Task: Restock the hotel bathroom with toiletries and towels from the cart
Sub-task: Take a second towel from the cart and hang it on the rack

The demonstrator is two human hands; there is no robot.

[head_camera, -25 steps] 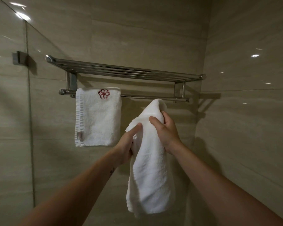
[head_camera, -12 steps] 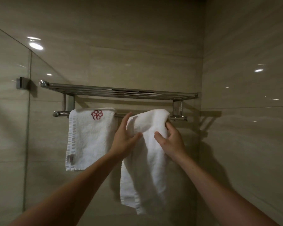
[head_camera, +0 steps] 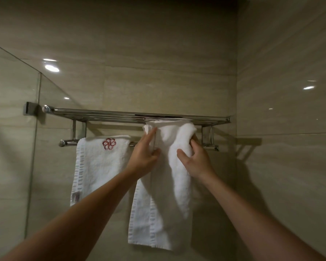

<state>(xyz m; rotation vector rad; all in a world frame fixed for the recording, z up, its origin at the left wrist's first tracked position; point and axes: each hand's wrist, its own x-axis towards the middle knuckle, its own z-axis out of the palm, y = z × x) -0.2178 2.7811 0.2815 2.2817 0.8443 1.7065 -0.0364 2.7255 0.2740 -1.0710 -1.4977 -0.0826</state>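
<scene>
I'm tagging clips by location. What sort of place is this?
Likely a hotel bathroom: tiled wall, glass panel, and a chrome rack with a logo towel hung on it.

The chrome rack [head_camera: 102, 114] bears a monogrammed towel [head_camera: 100, 166] on its lower bar [head_camera: 69, 142].

- left hand [head_camera: 143, 157]: bare, skin uncovered to the fingertips
- right hand [head_camera: 194, 161]: bare likewise
- left forearm [head_camera: 79, 213]: slim, smooth, bare along all the length on show
- right forearm [head_camera: 252, 213]: same build, bare as far as can be seen
- nails: light too dim to judge
</scene>
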